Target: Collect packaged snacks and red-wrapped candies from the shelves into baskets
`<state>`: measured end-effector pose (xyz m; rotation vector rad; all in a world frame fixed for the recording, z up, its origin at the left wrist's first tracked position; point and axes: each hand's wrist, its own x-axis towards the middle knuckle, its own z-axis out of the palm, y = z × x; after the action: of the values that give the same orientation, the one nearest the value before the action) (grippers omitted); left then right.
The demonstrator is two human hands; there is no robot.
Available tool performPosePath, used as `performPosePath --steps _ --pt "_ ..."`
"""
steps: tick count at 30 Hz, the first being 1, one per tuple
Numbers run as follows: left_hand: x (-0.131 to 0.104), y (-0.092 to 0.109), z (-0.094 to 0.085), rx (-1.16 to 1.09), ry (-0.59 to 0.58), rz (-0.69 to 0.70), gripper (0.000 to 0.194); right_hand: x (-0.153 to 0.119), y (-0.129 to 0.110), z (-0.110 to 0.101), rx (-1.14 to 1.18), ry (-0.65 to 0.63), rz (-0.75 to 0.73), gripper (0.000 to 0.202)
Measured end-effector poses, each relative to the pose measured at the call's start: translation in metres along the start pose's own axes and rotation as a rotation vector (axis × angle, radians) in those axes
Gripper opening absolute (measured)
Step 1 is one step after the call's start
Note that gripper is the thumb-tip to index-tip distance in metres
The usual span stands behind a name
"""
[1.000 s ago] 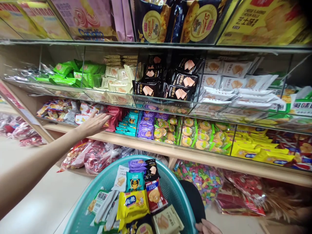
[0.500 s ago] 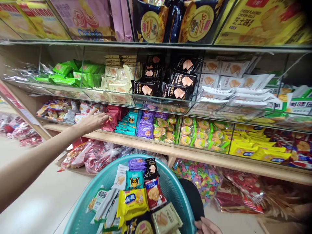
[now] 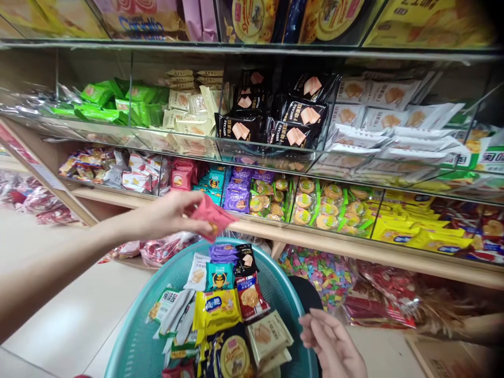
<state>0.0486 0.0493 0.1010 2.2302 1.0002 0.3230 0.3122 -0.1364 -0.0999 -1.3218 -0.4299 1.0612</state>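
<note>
My left hand point(image 3: 183, 212) is closed on a red snack packet point(image 3: 212, 216), held above the back rim of a teal plastic basket point(image 3: 132, 320). My right hand point(image 3: 333, 344) is at the basket's right rim, its fingers loosely bent and nothing visible in them; whether they touch the rim is hard to tell. Inside the basket lie a yellow packet point(image 3: 217, 308), a teal packet point(image 3: 219, 277), purple packets point(image 3: 223, 253), a black packet point(image 3: 245, 261), a red-and-blue packet point(image 3: 251, 298), cream packets point(image 3: 270, 336) and a navy packet point(image 3: 234, 354).
Glass-divided shelves hold green packets point(image 3: 100, 94), black packets point(image 3: 240, 128) and white packets point(image 3: 394, 94). Lower down are red packets point(image 3: 183, 176) and round biscuits point(image 3: 303, 200). Under the wooden shelf edge point(image 3: 346, 254) sit colourful small sweets point(image 3: 318, 273) and bagged red goods point(image 3: 388, 286).
My left hand has come away from the lower shelf, toward the basket, with a red snack packet in it. My right hand has risen along the basket's right rim, showing more of itself.
</note>
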Motion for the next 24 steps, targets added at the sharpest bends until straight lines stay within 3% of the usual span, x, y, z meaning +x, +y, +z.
performPosePath --steps 5,8,12,15,18,24 --pt "-0.005 0.034 0.045 -0.065 -0.412 -0.064 0.03 -0.015 -0.029 0.048 -0.013 -0.264 -0.102 0.041" --pt "-0.005 0.044 0.06 0.001 -0.521 -0.067 0.029 -0.02 -0.035 0.068 0.024 -0.424 -0.095 0.046" --pt "-0.002 0.049 0.07 0.104 -0.569 -0.041 0.025 -0.023 -0.036 0.081 0.09 -0.707 -0.008 0.051" --pt "0.0 0.051 0.072 0.203 -0.543 0.006 0.022 -0.025 -0.038 0.085 0.089 -0.788 0.035 0.044" --pt "-0.002 0.051 0.075 0.341 -0.461 0.1 0.022 -0.025 -0.038 0.087 0.064 -0.719 0.009 0.032" --pt "-0.02 0.046 0.104 0.773 0.044 0.359 0.032 -0.018 -0.031 0.085 0.204 -0.559 0.102 0.027"
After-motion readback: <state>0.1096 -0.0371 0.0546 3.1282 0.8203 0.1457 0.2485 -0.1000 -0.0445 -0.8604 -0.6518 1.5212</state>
